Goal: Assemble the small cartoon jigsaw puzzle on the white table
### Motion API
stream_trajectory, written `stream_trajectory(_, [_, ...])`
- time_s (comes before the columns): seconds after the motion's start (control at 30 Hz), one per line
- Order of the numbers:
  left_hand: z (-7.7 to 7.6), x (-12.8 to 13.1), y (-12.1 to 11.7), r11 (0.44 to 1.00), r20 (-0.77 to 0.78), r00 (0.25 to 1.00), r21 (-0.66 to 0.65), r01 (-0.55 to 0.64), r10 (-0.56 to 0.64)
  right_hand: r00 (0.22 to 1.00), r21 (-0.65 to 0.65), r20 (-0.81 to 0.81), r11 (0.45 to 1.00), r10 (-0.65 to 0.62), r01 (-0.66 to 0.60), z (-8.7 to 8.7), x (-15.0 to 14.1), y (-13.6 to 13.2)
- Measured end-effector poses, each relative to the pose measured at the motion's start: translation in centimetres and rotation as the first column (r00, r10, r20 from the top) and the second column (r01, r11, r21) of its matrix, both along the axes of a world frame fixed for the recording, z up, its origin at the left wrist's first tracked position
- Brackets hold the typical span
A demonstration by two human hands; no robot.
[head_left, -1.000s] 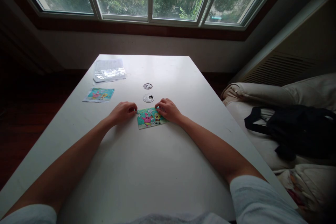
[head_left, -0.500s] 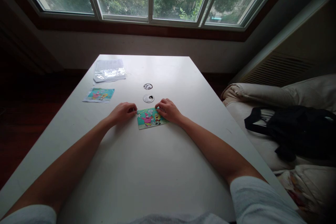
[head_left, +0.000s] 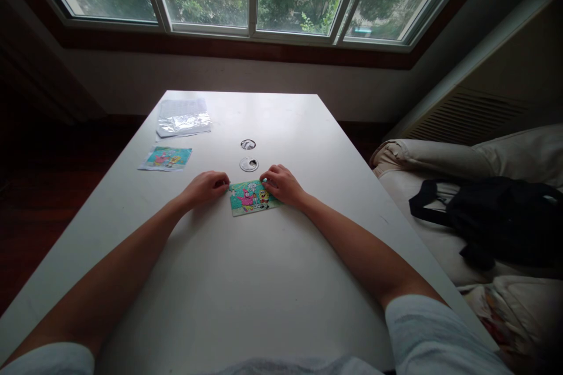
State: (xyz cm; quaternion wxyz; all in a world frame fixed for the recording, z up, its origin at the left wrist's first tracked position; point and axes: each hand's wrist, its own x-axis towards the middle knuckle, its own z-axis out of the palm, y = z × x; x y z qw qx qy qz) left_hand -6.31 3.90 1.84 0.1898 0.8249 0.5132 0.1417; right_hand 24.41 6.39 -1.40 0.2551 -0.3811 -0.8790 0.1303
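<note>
One picture panel (head_left: 247, 200) lies on the bench (head_left: 246, 281) between the left hand (head_left: 206, 187), fingers bunched narrow at its far left corner, and the right hand (head_left: 282, 184), bent fingers on its far right part; whether either grips anything, I cannot tell. Beyond sit two round inserts (head_left: 248, 161), with one printed sheet (head_left: 165, 159) and one shiny plastic sleeve (head_left: 183, 123) leftward.

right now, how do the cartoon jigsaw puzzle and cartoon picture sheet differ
The cartoon jigsaw puzzle lies between the left hand and right hand; the cartoon picture sheet lies apart from both. The puzzle's colours look stronger, the sheet's paler. The puzzle lies nearer the camera, the sheet farther off. Both show pink and yellow figures on teal.
</note>
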Motion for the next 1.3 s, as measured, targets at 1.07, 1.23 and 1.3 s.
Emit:
stream_trajectory(1.07, [-0.58, -0.10, 0.20, 0.999, 0.006, 1.000, 0.034, 0.001, -0.001, 1.000, -0.017, 0.003, 1.000, -0.007, 0.007, 0.15, 0.00, -0.08])
stream_trajectory(1.23, [-0.57, -0.04, 0.16, 0.999, 0.007, 1.000, 0.036, -0.005, 0.005, 1.000, -0.025, -0.002, 1.000, -0.011, 0.011, 0.27, -0.01, -0.14])
stream_trajectory(1.3, [-0.58, -0.02, 0.16, 0.999, 0.008, 1.000, 0.038, -0.004, 0.004, 1.000, -0.024, -0.004, 1.000, -0.008, 0.008, 0.27, 0.00, -0.13])
